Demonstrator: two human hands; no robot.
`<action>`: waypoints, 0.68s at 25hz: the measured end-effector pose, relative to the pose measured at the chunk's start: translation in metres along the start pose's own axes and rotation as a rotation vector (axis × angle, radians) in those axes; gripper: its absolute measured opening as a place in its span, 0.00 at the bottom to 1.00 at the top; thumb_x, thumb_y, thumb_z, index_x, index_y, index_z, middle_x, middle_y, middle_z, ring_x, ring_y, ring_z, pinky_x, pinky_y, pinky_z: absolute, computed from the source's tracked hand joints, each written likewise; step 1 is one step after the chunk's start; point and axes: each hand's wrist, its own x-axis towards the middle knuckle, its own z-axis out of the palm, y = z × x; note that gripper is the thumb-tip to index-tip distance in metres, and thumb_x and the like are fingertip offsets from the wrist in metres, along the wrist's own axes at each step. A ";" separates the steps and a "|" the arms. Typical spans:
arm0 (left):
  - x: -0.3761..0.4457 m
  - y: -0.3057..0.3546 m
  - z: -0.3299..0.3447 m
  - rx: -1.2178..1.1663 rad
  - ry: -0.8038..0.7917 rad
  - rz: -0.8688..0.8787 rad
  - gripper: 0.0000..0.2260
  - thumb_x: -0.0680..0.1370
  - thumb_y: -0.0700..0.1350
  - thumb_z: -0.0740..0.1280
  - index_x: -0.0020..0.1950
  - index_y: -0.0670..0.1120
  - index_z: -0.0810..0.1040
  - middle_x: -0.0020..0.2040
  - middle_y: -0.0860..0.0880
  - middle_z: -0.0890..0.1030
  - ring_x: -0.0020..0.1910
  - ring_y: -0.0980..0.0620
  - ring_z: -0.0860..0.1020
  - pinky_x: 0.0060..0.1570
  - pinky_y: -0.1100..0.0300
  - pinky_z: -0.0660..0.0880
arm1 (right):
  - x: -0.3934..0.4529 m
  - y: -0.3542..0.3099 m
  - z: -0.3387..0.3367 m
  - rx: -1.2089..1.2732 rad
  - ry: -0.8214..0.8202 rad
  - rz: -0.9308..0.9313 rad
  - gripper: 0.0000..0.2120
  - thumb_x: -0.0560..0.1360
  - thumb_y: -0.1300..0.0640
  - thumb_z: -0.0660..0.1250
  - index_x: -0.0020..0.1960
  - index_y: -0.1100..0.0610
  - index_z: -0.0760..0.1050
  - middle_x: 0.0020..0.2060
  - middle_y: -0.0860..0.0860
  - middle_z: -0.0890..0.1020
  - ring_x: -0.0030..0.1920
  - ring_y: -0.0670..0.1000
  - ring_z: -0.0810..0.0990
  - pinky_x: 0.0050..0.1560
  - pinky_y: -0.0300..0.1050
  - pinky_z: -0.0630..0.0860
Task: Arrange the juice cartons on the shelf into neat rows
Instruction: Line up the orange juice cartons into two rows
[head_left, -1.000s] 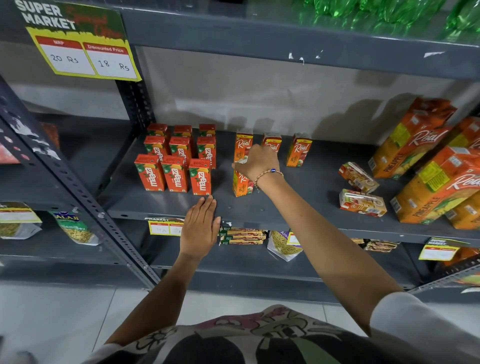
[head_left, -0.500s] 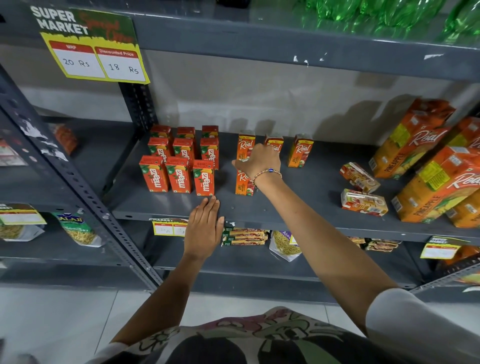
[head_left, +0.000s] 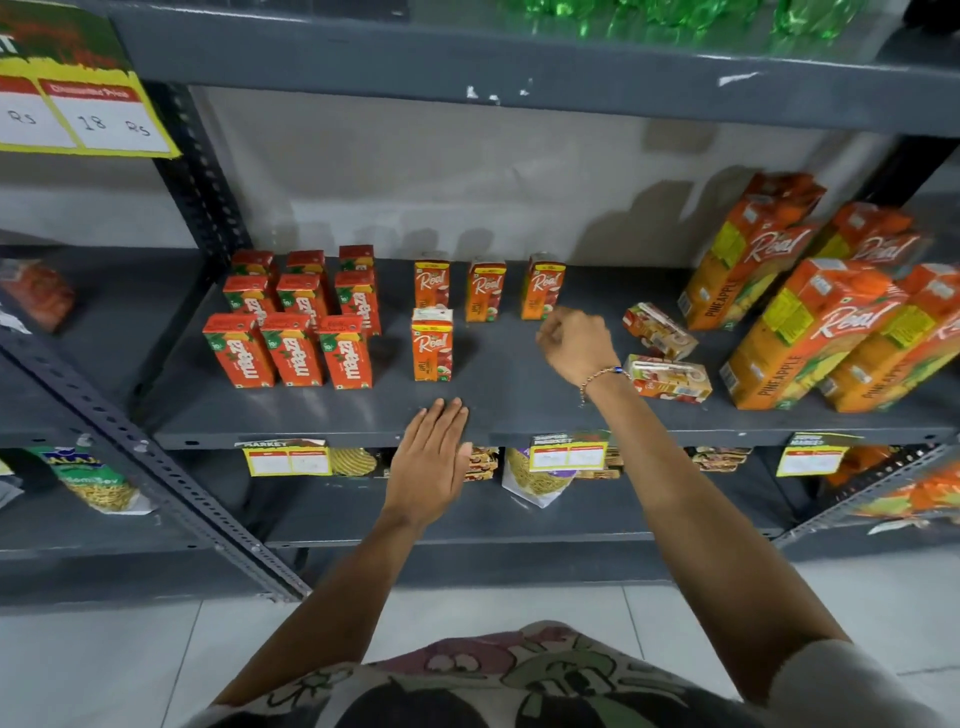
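On the grey shelf, several red Maaza cartons stand in tidy rows at the left. Three small Real cartons line the back, and a fourth Real carton stands alone in front of the leftmost one. Two small cartons lie on their sides to the right. My right hand hovers empty between the upright Real cartons and the toppled pair, fingers loosely curled. My left hand rests flat on the shelf's front edge, fingers apart.
Large Real pineapple cartons lean at the far right of the shelf. Green bottles sit on the shelf above. Snack packets and price tags fill the shelf below. A slanted metal upright stands at the left.
My right hand has let go of the front Real carton and moved right towards the toppled cartons. The carton now stands alone. The view has shifted right.
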 end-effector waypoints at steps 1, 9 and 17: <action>0.005 0.008 0.005 0.009 0.000 -0.007 0.26 0.84 0.51 0.45 0.67 0.37 0.75 0.66 0.42 0.76 0.67 0.43 0.73 0.69 0.49 0.61 | 0.002 0.021 -0.009 0.006 -0.037 -0.002 0.07 0.74 0.59 0.64 0.48 0.58 0.79 0.47 0.60 0.84 0.52 0.62 0.80 0.54 0.50 0.77; 0.020 0.029 0.030 0.090 0.084 -0.195 0.25 0.83 0.51 0.46 0.67 0.39 0.74 0.65 0.42 0.76 0.66 0.41 0.72 0.63 0.48 0.64 | 0.007 0.136 -0.042 -0.315 -0.392 -0.059 0.27 0.72 0.63 0.68 0.70 0.62 0.65 0.66 0.60 0.71 0.65 0.59 0.72 0.67 0.46 0.67; 0.016 0.029 0.037 0.125 0.112 -0.180 0.22 0.83 0.50 0.49 0.68 0.39 0.73 0.67 0.42 0.75 0.67 0.41 0.70 0.64 0.46 0.64 | 0.007 0.159 -0.026 -0.302 -0.313 -0.135 0.25 0.73 0.61 0.68 0.67 0.60 0.66 0.62 0.60 0.73 0.61 0.60 0.74 0.63 0.49 0.70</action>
